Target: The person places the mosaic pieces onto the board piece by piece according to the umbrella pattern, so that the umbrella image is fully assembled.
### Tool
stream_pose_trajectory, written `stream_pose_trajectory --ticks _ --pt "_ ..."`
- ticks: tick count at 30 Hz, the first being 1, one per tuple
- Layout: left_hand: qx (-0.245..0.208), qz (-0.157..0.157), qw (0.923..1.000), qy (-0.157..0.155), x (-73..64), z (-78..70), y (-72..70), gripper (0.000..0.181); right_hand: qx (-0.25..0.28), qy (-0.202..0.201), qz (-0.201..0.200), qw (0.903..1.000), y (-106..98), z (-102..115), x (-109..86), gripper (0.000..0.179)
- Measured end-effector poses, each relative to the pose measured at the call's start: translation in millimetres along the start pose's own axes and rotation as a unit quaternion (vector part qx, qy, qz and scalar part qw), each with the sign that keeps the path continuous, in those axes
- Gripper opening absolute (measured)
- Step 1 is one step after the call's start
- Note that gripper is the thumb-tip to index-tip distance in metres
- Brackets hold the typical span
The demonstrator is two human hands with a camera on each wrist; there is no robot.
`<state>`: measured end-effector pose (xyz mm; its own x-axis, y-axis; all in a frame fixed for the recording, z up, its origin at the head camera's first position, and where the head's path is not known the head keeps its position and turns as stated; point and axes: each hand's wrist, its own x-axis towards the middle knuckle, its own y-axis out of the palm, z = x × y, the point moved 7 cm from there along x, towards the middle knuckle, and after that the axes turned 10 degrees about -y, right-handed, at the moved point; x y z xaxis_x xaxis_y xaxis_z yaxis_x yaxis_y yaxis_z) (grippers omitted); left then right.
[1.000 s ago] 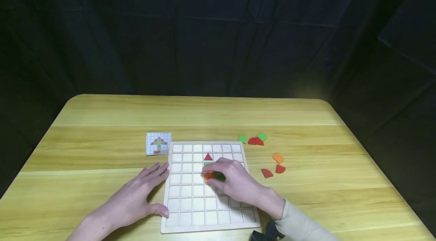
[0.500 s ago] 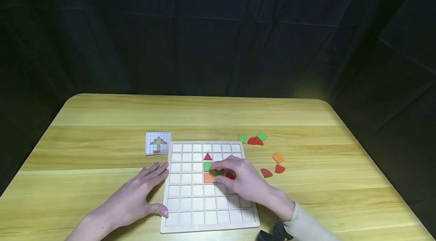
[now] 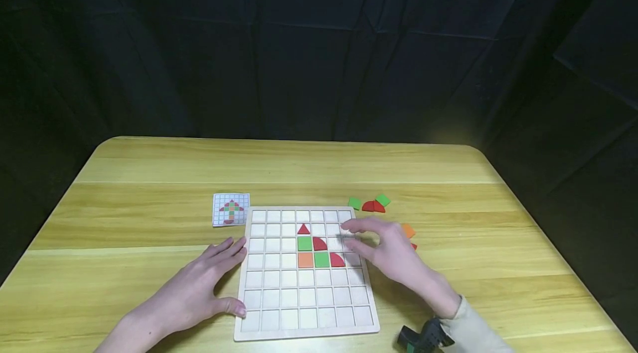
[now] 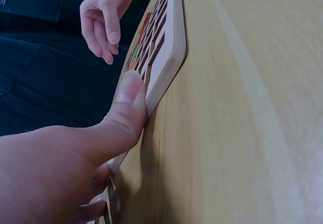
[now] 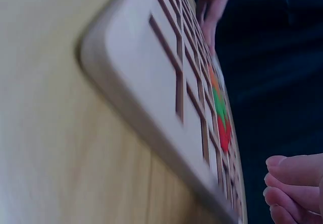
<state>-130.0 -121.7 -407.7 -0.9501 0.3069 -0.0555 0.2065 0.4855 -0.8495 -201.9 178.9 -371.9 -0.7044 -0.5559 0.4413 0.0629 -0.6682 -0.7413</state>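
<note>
- Drawn rightward since the earlier frame, the right hand [image 3: 391, 250] hovers by the right edge of the board [image 3: 271, 281], empty, thumb and fingers parted.
- Left hand [image 3: 191, 292] touches the board's left edge, thumb wide of the fingers; only the left wrist view shows the thumb lying against the rim's thickness.
- Nearest filled cells hold an orange square [image 3: 305, 260], green square [image 3: 321, 259] and red quarter-circle [image 3: 336, 260].
- Next row: another green square [image 3: 304, 243], another red quarter-circle [image 3: 319, 244]; beyond, a red triangle [image 3: 303, 229].
- Pattern card [image 3: 231, 210] lies beside the board's far left corner.

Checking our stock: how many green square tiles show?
4: one green tile below the red triangle; one right of the orange tile on the board; one by its far right corner; one farther right. The right hand could hide more.
</note>
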Motion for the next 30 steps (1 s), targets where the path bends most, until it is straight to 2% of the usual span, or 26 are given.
stream_pose_trajectory --ticks 3,8,16,24,30 --pt "0.000 0.000 1.0000 -0.001 -0.4 0.4 -0.2 0.105 -0.009 -0.001 -0.018 0.9998 -7 -11 0.3 0.030" --pt "0.001 -0.002 1.0000 0.001 -0.3 0.4 -0.7 0.105 -0.018 0.031 -0.033 0.9988 -17 -31 0.7 0.030" --pt "-0.001 0.006 1.0000 -0.006 0.1 0.7 1.0 0.105 -0.070 0.066 -0.051 0.9941 -28 -64 6.6 0.031" --pt "-0.004 0.008 1.0000 -0.004 0.1 0.8 1.2 0.105 -0.090 0.102 -0.031 0.9902 -30 -86 9.4 0.031" --pt "-0.001 0.006 1.0000 0.001 0.4 0.5 0.1 0.105 -0.095 0.103 -0.028 0.9898 -26 -93 11.0 0.027"
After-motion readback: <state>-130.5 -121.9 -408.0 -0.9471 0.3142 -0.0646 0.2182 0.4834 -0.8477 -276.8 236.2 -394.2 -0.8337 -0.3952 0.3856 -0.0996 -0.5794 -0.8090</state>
